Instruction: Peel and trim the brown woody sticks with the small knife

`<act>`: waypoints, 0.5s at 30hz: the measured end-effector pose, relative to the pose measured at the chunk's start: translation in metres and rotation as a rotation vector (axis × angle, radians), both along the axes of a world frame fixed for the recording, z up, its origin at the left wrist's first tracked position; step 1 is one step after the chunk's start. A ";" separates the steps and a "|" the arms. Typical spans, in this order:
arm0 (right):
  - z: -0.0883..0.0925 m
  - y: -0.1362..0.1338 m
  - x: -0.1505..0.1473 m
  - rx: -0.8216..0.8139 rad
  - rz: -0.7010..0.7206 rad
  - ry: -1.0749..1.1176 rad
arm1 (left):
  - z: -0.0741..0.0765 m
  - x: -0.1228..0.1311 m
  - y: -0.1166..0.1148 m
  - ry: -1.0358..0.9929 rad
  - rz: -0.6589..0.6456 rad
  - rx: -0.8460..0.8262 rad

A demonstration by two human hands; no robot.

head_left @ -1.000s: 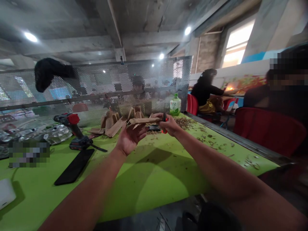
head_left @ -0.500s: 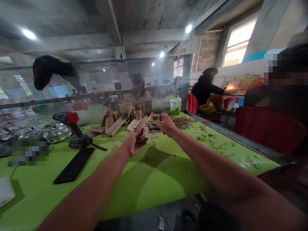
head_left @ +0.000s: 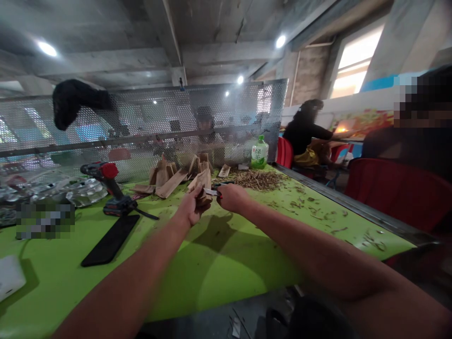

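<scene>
My left hand (head_left: 192, 206) is closed round a flat, light-brown, wood-like piece (head_left: 203, 180), held up above the green table (head_left: 243, 254). Fingers wrapped about a handle with a bit of red on it, my right hand (head_left: 235, 197) grips a knife (head_left: 212, 192). Its short bright blade points left and lies against or right beside the brown piece; I cannot tell whether it cuts in. Behind my hands, several similar brown pieces (head_left: 171, 183) lean and lie in a loose group. Thin brown shavings (head_left: 261, 180) are heaped beyond my right hand.
A cordless drill (head_left: 113, 190) stands left, with a black flat slab (head_left: 111, 240) before it. A green-capped bottle (head_left: 260, 154) stands by the perforated metal screen (head_left: 141, 141). Clear plastic-like items (head_left: 84, 192) lie far left. People sit right, near a red chair (head_left: 384, 193).
My right hand has moved left and nearer, bringing the knife blade to the brown piece. My left hand has kept hold of that piece, which has shifted slightly left.
</scene>
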State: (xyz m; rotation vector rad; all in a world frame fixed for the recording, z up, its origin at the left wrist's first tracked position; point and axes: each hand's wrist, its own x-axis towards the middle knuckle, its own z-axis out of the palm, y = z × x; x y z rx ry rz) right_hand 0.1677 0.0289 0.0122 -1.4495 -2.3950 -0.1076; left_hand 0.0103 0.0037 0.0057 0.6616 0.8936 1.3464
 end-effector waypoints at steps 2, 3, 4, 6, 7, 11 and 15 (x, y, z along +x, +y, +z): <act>0.003 0.001 0.001 -0.004 -0.029 -0.011 | 0.002 0.000 -0.001 0.032 -0.019 0.028; 0.004 0.001 0.002 -0.006 -0.040 -0.012 | 0.002 0.001 -0.002 0.051 -0.020 0.044; 0.006 0.002 0.003 -0.008 -0.047 -0.011 | 0.003 0.002 -0.002 0.069 -0.018 0.058; 0.009 0.002 0.005 -0.008 -0.052 -0.009 | 0.005 0.004 -0.002 0.101 -0.009 0.073; 0.009 0.002 0.007 -0.005 -0.050 -0.010 | 0.005 0.005 -0.002 0.112 -0.007 0.078; 0.008 0.005 0.011 0.036 -0.076 -0.026 | 0.006 0.010 0.002 0.139 -0.025 0.085; 0.007 0.017 0.021 0.044 -0.106 0.020 | 0.006 0.017 -0.007 0.188 -0.022 0.078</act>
